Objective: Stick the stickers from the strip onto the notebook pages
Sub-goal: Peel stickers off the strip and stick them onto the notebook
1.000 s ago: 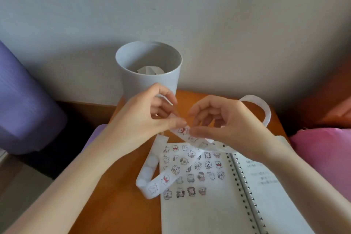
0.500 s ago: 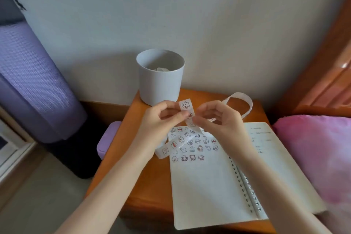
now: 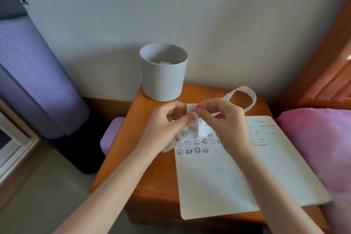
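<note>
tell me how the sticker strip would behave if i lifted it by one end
Probably floppy: the strip curls in a loop past the right hand and sags below the left hand. Likely very light: fingertip pinches alone hold it up. It looks thin, so it may crease or tear if tugged.

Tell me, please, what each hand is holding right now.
Left hand: pinching the strip.
Right hand: pinching the strip's top end.
</note>
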The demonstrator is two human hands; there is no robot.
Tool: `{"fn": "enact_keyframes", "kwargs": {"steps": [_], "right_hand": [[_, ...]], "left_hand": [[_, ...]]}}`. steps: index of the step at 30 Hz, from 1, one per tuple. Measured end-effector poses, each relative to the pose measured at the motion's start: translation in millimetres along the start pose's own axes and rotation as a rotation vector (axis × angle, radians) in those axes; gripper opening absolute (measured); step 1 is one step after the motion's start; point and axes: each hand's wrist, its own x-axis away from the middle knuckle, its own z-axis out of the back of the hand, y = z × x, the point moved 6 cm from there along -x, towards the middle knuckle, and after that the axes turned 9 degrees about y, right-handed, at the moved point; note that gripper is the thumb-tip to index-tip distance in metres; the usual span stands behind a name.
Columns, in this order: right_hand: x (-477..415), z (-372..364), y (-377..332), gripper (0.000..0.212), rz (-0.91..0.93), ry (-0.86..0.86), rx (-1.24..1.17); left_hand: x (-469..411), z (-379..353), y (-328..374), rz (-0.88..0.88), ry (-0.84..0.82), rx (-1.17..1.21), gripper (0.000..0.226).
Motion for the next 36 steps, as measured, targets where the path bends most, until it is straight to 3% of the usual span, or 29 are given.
{"fn": "enact_keyframes", "kwargs": {"steps": [25,36], "right_hand": [[2,-7,14,0.007,-0.108,-0.099,-0.002],[4,-9,18,0.005,-0.232,-0.011,-0.024]], "left_hand": [[1,0,-8,-0.224,0.005,-0.137,0.017],[7,2,-10,-0.286,0.136,-0.156,0.012]]}}
